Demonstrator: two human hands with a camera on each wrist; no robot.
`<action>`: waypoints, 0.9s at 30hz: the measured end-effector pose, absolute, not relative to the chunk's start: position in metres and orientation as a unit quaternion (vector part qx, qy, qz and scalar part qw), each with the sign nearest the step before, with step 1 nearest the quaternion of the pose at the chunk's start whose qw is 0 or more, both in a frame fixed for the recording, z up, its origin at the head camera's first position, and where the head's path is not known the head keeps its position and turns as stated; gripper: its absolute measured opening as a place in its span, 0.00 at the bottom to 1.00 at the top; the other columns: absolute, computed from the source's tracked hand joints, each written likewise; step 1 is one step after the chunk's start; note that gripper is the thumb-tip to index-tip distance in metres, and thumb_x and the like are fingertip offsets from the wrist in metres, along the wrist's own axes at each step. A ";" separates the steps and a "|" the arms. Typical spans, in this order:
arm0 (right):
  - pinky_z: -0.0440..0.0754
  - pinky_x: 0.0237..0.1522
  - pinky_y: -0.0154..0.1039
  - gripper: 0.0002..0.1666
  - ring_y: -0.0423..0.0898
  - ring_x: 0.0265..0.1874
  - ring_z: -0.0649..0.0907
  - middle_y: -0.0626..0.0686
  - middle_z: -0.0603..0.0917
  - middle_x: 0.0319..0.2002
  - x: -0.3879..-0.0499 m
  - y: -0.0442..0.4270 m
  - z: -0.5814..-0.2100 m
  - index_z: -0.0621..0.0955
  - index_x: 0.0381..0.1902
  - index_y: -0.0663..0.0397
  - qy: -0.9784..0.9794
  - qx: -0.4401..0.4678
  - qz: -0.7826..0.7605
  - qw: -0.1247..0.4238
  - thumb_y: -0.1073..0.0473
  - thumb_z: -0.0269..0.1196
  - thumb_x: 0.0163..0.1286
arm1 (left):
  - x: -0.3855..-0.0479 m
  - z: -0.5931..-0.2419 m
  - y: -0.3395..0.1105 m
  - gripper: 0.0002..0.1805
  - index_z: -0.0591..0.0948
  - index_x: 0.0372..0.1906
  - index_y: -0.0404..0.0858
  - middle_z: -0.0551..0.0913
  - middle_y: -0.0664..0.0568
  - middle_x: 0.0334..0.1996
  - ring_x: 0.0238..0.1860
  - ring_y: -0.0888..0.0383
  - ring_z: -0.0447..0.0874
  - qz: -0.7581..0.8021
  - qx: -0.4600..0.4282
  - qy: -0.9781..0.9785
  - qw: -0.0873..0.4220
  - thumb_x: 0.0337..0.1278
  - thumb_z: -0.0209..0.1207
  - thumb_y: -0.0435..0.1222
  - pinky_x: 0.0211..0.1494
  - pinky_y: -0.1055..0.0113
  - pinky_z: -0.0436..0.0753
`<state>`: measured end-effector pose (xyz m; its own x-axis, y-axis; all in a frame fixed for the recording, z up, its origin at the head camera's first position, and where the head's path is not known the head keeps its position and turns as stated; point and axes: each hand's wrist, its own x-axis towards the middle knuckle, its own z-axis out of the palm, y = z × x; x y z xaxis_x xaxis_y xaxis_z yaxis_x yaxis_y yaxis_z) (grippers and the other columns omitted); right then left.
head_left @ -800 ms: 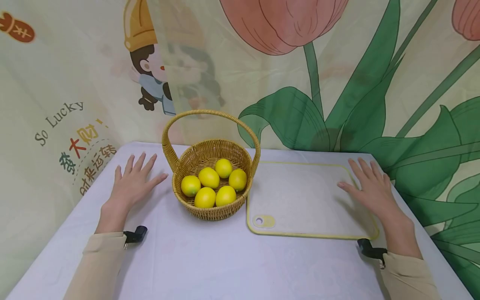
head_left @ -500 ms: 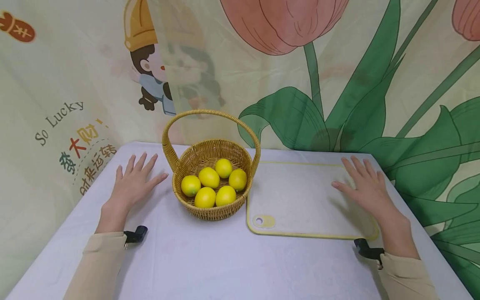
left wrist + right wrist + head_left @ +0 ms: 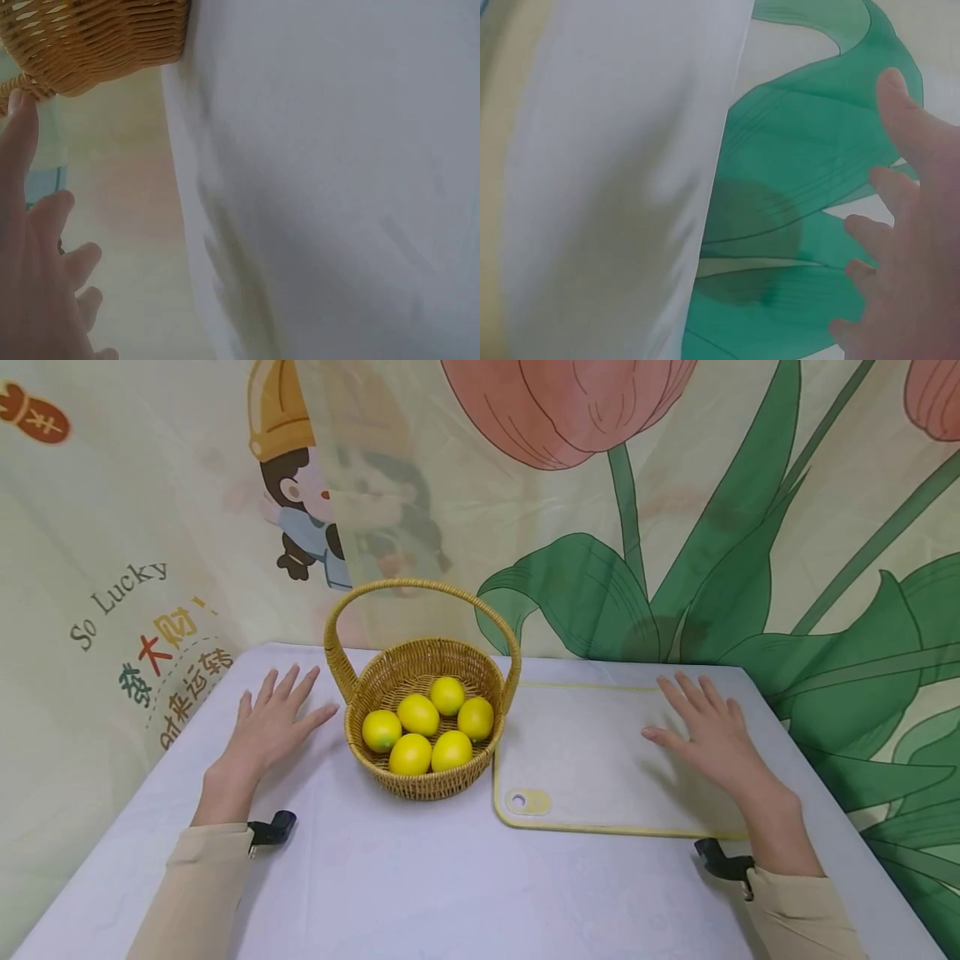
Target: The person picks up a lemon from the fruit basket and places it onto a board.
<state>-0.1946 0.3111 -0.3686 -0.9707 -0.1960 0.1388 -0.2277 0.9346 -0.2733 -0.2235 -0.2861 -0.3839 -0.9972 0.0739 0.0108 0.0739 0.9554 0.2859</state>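
Note:
A wicker basket (image 3: 431, 787) with a tall arched handle stands left of the middle of the table, several yellow lemons (image 3: 417, 716) lying inside it. Left of the basket, my left hand (image 3: 267, 727) hovers with spread, straight fingers and holds nothing. In the left wrist view the basket's woven side (image 3: 112, 37) shows beyond the thumb. A white cutting board (image 3: 600, 760) with a yellow-green rim lies flat to the right of the basket. Over the board's right part hangs my right hand (image 3: 712, 743), its fingers spread and holding nothing; it throws a shadow on the board.
A white cloth covers the table (image 3: 450, 893). Behind it hangs a printed curtain (image 3: 570, 502) with tulips, leaves and a cartoon figure. Each wrist wears a small black camera, one on the left (image 3: 273, 829) and one on the right (image 3: 722, 860).
My right hand has moved left, farther over the cutting board. My left hand has shifted very slightly right. The basket, lemons and board have stayed in place.

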 end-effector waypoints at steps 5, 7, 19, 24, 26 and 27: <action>0.38 0.67 0.79 0.53 0.69 0.78 0.41 0.64 0.48 0.80 -0.195 0.304 -0.368 0.50 0.81 0.45 -0.982 0.113 0.147 0.043 0.31 0.57 0.69 | -0.223 -0.384 -0.285 0.48 0.42 0.81 0.51 0.38 0.40 0.81 0.79 0.32 0.28 0.148 0.044 0.988 0.002 0.65 0.35 0.72 0.72 0.26 0.31; 0.38 0.67 0.79 0.53 0.69 0.78 0.41 0.63 0.48 0.80 -0.194 0.301 -0.368 0.50 0.80 0.44 -0.981 0.117 0.149 0.042 0.31 0.57 0.69 | -0.223 -0.384 -0.285 0.48 0.42 0.81 0.52 0.38 0.40 0.81 0.79 0.33 0.28 0.151 0.047 0.987 0.002 0.65 0.36 0.71 0.72 0.27 0.31; 0.39 0.68 0.78 0.52 0.69 0.78 0.45 0.62 0.50 0.80 -0.191 0.289 -0.368 0.51 0.80 0.41 -0.977 0.138 0.157 0.046 0.31 0.57 0.69 | -0.225 -0.384 -0.283 0.46 0.42 0.81 0.52 0.38 0.42 0.81 0.79 0.34 0.28 0.181 0.067 0.981 0.008 0.67 0.37 0.69 0.73 0.28 0.33; 0.40 0.69 0.77 0.51 0.68 0.78 0.46 0.61 0.51 0.80 -0.190 0.281 -0.368 0.52 0.80 0.41 -0.977 0.147 0.152 0.045 0.30 0.57 0.68 | -0.225 -0.385 -0.281 0.46 0.42 0.81 0.52 0.39 0.41 0.81 0.79 0.33 0.29 0.185 0.068 0.980 0.018 0.67 0.38 0.69 0.73 0.28 0.33; 0.41 0.69 0.76 0.51 0.68 0.78 0.47 0.61 0.51 0.80 -0.190 0.277 -0.368 0.52 0.80 0.41 -0.976 0.154 0.147 0.046 0.30 0.58 0.68 | -0.225 -0.385 -0.281 0.46 0.42 0.81 0.52 0.39 0.41 0.81 0.79 0.33 0.29 0.190 0.068 0.979 0.023 0.67 0.38 0.68 0.73 0.28 0.34; 0.42 0.69 0.76 0.51 0.67 0.78 0.47 0.61 0.52 0.80 -0.190 0.275 -0.368 0.53 0.80 0.40 -0.976 0.157 0.146 0.046 0.30 0.58 0.68 | -0.225 -0.385 -0.280 0.46 0.42 0.81 0.52 0.39 0.41 0.81 0.79 0.33 0.30 0.192 0.068 0.979 0.025 0.68 0.38 0.68 0.73 0.28 0.34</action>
<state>-0.1895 0.2751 -0.3684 -0.9465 -0.2923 0.1365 -0.3195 0.9081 -0.2706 -0.2254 -0.2802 -0.3845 -0.9894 0.1432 -0.0229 0.1240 0.9171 0.3788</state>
